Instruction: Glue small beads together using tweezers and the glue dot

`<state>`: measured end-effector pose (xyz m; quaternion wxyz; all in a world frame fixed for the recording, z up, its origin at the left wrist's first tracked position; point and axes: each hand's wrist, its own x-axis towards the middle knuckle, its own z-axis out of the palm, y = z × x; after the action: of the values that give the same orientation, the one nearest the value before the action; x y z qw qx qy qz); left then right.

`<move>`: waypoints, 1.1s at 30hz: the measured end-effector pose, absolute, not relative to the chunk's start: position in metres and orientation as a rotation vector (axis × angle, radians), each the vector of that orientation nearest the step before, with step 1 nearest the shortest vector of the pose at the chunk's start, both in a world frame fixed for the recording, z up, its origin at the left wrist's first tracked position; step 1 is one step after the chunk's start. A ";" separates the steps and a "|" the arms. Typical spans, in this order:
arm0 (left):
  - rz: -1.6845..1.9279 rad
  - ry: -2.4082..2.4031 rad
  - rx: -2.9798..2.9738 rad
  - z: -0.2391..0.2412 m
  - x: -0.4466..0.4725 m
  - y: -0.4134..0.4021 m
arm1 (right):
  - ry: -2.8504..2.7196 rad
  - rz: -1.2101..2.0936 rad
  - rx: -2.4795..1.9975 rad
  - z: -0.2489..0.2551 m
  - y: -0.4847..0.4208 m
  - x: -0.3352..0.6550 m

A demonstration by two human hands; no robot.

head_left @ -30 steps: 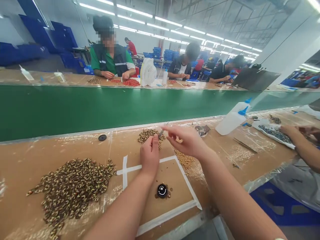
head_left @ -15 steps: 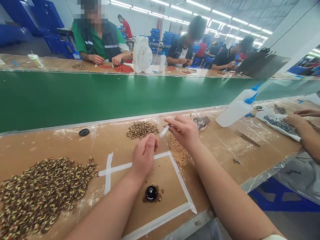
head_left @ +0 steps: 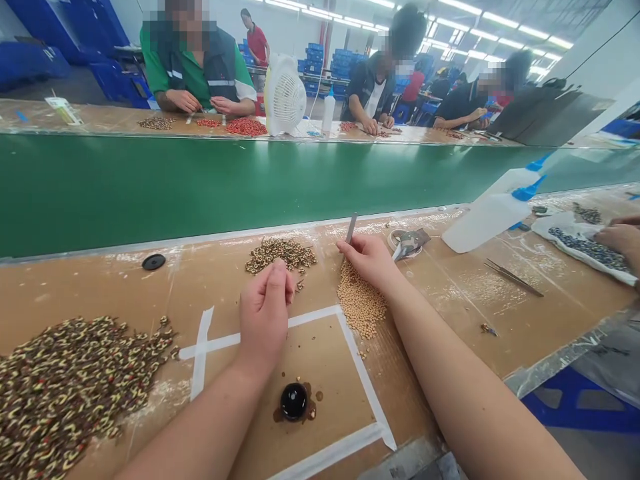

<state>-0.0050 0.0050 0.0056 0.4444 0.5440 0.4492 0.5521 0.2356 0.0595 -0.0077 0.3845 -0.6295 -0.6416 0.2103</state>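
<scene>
My left hand (head_left: pixel 265 307) is closed in a pinch over the top edge of the taped square; what its fingers hold, if anything, is hidden. Just ahead of it lies a small heap of dark and cream pieces (head_left: pixel 280 255). My right hand (head_left: pixel 369 260) is closed around slim grey metal tweezers (head_left: pixel 352 228), their end pointing up. Beneath that hand spreads a pile of round tan beads (head_left: pixel 361 303). A small round cup of black, glossy liquid (head_left: pixel 294 401) stands inside the white tape outline (head_left: pixel 360 363), with brown wet spots around it.
A large pile of brown and cream pieces (head_left: pixel 75 380) covers the left. A black lid (head_left: pixel 153 261) lies behind it. To the right are a tape roll (head_left: pixel 407 245), white squeeze bottles (head_left: pixel 485 223), other tweezers (head_left: pixel 515 277) and a co-worker's hands (head_left: pixel 620 237). Co-workers sit beyond the green belt (head_left: pixel 225 180).
My left hand has moved slightly left, away from my right hand. My right hand has turned and its fingers have folded in; the tool in it now points upward. The view has shifted slightly.
</scene>
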 end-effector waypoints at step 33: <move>0.808 0.707 0.886 0.008 0.006 0.009 | -1.229 0.991 -0.904 0.008 0.022 0.172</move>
<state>0.0061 0.0089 0.0080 0.7674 0.4080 0.3257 0.3723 0.1720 0.0217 0.0083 0.6142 -0.3921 -0.5330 0.4299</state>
